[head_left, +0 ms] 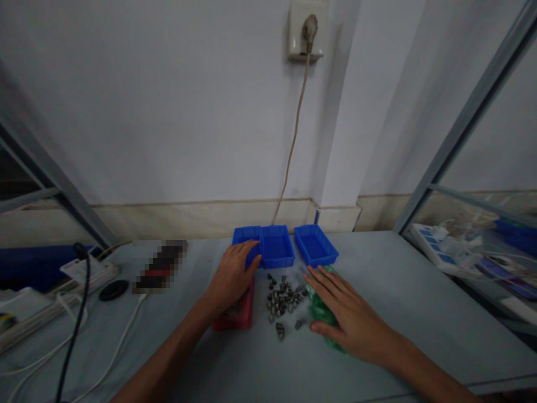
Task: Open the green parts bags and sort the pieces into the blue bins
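Note:
My left hand point(230, 277) reaches over the left blue tray point(241, 234), fingers together and thumb apart; part of that tray is hidden beneath it. Under the same wrist lies a red tray point(235, 320), its contents too dark to make out. My right hand point(348, 316) is spread out over a green plastic bag point(321, 310), fingers pointing to the pile. Between both hands lies a loose pile of small shiny metal fittings point(283, 299), with several strays closer to me. Behind the pile stand a middle blue tray point(277, 250) and a right blue tray point(315, 246), turned slightly.
At left lie a blurred-out phone-like object point(161, 268) on a white cable point(121, 350), a black round disc point(113, 290) and a power strip point(29, 330). Another power strip point(436, 249) is at right. A cord point(296, 129) hangs from the wall socket point(297, 33). Grey metal posts flank the table point(398, 302).

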Motion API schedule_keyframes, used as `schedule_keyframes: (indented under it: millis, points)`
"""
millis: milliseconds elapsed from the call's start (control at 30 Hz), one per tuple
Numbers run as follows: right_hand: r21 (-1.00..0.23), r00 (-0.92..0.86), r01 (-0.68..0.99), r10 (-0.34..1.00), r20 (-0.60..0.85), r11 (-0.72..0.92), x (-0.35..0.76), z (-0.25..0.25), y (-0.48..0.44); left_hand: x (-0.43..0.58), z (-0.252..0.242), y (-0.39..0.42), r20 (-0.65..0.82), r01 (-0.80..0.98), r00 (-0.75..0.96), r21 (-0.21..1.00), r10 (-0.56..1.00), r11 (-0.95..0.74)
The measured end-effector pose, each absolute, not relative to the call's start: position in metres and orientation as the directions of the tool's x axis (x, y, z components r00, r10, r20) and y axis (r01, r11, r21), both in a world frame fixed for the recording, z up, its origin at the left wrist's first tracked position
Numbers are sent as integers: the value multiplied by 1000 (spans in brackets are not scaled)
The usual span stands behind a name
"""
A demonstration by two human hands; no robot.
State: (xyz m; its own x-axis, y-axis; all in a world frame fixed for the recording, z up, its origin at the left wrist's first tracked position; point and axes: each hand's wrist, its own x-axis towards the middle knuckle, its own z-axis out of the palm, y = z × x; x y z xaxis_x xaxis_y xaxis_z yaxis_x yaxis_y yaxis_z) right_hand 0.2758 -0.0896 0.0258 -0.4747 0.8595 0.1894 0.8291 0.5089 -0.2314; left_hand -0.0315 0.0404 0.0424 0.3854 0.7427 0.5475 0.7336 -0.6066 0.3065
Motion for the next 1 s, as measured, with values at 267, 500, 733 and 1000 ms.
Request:
schedule_keyframes:
  millis: [267,500,733,1000]
  points:
    - [-256,-436,840,876,208,479,278,24,-83,-31,41,40,527,726,410,306,744,-617]
    - [-247,-420,849,881,219,466,280,20,-83,-32,38,41,504,724,414,322,758,-610]
    - [-257,-343,849,852,396,461,287,40,-74,-30,32,46,440,723,462,316,770,-614]
    - [-299,-337,826,845,416,477,318,43,-23,-23,39,58,398,715,492,323,774,-620]
